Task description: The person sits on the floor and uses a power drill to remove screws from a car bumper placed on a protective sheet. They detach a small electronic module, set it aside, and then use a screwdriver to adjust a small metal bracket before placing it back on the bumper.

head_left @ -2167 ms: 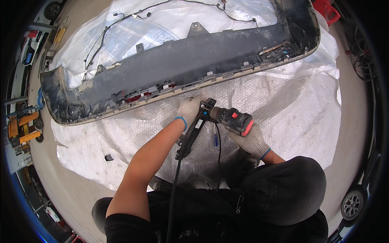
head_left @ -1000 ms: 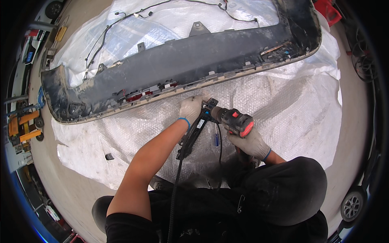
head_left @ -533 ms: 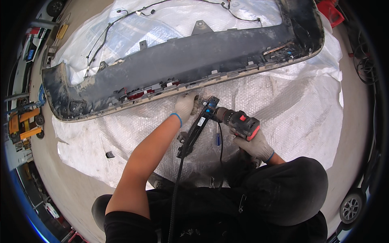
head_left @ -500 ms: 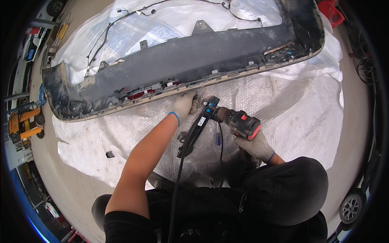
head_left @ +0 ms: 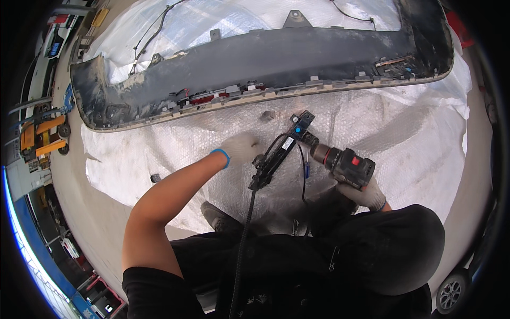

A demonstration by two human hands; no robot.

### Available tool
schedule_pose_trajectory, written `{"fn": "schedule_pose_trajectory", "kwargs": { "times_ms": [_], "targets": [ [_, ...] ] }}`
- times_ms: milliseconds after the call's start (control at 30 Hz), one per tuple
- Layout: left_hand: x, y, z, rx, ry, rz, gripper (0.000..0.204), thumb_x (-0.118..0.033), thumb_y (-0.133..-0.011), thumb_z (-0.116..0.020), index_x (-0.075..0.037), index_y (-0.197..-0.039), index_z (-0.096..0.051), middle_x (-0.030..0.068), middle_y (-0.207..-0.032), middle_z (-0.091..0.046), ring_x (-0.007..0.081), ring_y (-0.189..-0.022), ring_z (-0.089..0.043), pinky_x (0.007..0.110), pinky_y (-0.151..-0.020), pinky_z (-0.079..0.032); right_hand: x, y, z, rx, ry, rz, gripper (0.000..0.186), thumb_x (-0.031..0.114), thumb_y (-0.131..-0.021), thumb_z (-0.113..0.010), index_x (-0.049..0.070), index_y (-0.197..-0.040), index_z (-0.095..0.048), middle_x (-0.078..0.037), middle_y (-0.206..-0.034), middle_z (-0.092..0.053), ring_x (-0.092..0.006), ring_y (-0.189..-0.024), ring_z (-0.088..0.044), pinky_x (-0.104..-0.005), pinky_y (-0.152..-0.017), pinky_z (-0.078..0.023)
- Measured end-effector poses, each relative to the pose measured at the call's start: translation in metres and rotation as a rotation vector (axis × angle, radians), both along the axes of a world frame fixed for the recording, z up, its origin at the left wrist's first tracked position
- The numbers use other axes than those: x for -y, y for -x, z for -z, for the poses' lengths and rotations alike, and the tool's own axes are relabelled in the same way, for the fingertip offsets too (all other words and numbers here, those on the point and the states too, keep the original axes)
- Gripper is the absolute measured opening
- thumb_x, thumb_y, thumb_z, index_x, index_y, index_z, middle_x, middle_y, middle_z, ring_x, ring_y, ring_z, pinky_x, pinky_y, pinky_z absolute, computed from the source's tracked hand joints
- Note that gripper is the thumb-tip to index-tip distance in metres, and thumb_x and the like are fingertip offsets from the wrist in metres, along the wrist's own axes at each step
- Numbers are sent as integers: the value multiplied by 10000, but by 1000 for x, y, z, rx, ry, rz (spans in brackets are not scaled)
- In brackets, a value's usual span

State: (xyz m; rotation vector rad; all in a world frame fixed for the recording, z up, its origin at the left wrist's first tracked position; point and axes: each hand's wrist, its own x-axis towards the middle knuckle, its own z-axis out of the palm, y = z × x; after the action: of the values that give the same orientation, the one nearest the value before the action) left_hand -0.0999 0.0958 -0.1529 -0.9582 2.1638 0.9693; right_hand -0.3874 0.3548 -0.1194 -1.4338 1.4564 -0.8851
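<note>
My right hand [head_left: 366, 195], in a knit work glove, is wrapped round the handle of a cordless drill [head_left: 353, 167]. The drill's nose points left, close beside the upper part of a long black bar-shaped part [head_left: 276, 159] with a blue round spot and a white label. Whether a bit touches the part I cannot tell. At the part's lower left is my gloved left hand [head_left: 240, 150], fingers curled in; what they hold, if anything, is hidden. A black braided cord [head_left: 243, 239] runs from the part's lower end toward my body.
A large dirty black car bumper [head_left: 239, 61], inner side up, lies ahead on white bubble-textured sheeting [head_left: 159, 165]. A blue-handled tool [head_left: 307, 170] is under the drill's nose. A small black piece [head_left: 154, 177] lies to the left. My shoe [head_left: 218, 215] rests on the sheeting.
My left hand has come back from the bumper's near edge to the bar-shaped part's lower left. The view has shifted; the drill stays in my right hand, its nose now beside the part.
</note>
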Motion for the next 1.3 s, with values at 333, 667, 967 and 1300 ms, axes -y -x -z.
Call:
{"fn": "schedule_pose_trajectory", "kwargs": {
  "times_ms": [333,667,967,1300],
  "targets": [
    [-30,-6,23,58,-473,-564,417,-375,-993,-520,3,-1079,-677,46,-791,-601,124,-635,-557,294,-533,-467,37,-38,-21,-493,-33,-478,654,433,-840,-701,57,-1340,-510,-177,-1209,-607,-315,-775,-690,-425,-726,-567],
    [-35,-13,33,55,-393,-383,248,-203,-949,-577,-136,-1179,-645,90,-893,-652,168,-670,-598,316,-587,-507,28,-49,-12,-566,194,-482,612,432,-838,-697,41,-1286,-550,-135,-1296,-560,-285,-734,-671,-397,-657,-569],
    [-50,10,-9,44,-329,-759,437,-439,-917,-578,-33,-810,-702,47,-606,-573,146,-487,-502,346,-426,-358,30,-49,-17,-590,71,-514,621,470,-860,-674,78,-1323,-540,-142,-1353,-527,-287,-742,-679,-394,-661,-579],
    [-52,22,-40,102,-227,-495,324,-241,-982,-470,11,-968,-672,170,-829,-687,276,-730,-679,392,-647,-542,29,-49,-26,-612,-12,-545,706,497,-878,-655,63,-1396,-452,-153,-1382,-497,-293,-817,-702,-406,-731,-581]
  ]
}}
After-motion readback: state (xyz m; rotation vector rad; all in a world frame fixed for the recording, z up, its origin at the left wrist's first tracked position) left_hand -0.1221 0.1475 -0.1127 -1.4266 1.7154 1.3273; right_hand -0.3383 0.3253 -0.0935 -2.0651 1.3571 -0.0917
